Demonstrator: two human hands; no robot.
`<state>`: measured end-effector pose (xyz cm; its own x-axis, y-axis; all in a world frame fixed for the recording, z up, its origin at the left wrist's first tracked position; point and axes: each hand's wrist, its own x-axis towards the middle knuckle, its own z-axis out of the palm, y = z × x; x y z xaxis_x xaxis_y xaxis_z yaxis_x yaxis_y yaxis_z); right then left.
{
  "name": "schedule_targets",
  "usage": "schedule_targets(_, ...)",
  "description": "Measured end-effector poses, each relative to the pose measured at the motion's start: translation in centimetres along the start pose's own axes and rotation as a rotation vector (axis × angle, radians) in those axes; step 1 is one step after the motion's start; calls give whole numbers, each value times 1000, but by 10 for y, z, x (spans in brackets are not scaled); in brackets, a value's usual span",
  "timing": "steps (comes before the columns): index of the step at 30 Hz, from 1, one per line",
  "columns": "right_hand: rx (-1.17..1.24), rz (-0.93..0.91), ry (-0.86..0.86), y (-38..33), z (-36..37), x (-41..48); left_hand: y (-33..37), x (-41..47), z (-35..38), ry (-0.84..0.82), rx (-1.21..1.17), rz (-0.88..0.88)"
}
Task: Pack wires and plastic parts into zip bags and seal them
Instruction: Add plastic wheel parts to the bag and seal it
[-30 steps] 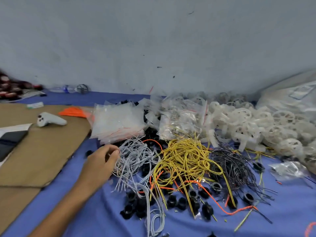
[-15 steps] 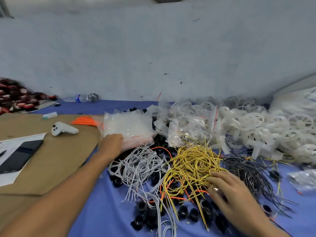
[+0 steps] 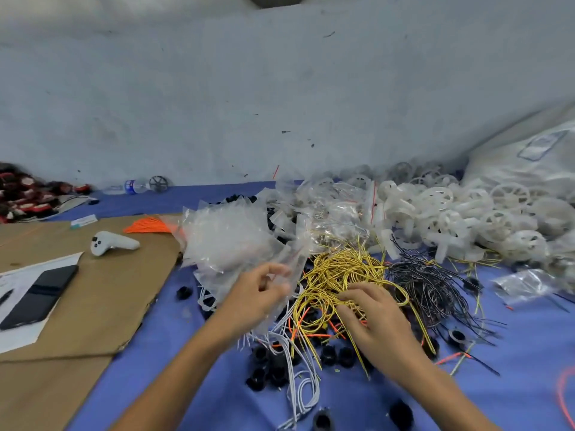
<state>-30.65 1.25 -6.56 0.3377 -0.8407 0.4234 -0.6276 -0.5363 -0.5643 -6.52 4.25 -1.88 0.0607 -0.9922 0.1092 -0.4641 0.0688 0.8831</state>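
At nine o'clock from our hands lies a sheet of cardboard (image 3: 93, 306) with a phone (image 3: 40, 295) and a white controller (image 3: 112, 242) on it, well apart from the work, presumably so they stay out of the tangle. At its far edge, towards eleven o'clock, sits a bundle of orange wires (image 3: 149, 227), just beside the stack of empty zip bags (image 3: 224, 241). That stack is within easy reach of our left hand (image 3: 255, 301).

That hand is lifted off the blue cloth (image 3: 513, 353), thumb and curled fingers pinching one clear zip bag (image 3: 292, 259) that trails towards one o'clock. The picture is blurred here, so we cannot tell whether its mouth is open. We judge it is held up, ready to be filled.

At six o'clock below the hand, white wires (image 3: 298, 390) and black plastic parts (image 3: 267, 365) lie mixed on the cloth.

Our right hand (image 3: 373, 325) rests palm down on the heap of yellow wires (image 3: 339, 272). Its bent fingers are a little apart, tips among the strands; we cannot tell whether they have closed on any. It looks like sorting out a share for the bag.

At three o'clock spread black wires (image 3: 429, 284). At one o'clock, white plastic wheels (image 3: 466, 219) are piled against a large sack (image 3: 529, 163).
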Motion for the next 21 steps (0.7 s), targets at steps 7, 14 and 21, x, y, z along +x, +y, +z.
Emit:
schedule_targets(7,439,305,214,-60,5,-4,8,-29,51,72,49,125)
schedule_targets(14,-112,20,29,-48,-6,-32,20,-33,34,414,338,115)
schedule_targets(21,-326,-246,175,-72,-12,-31,39,-54,60,189,990,402)
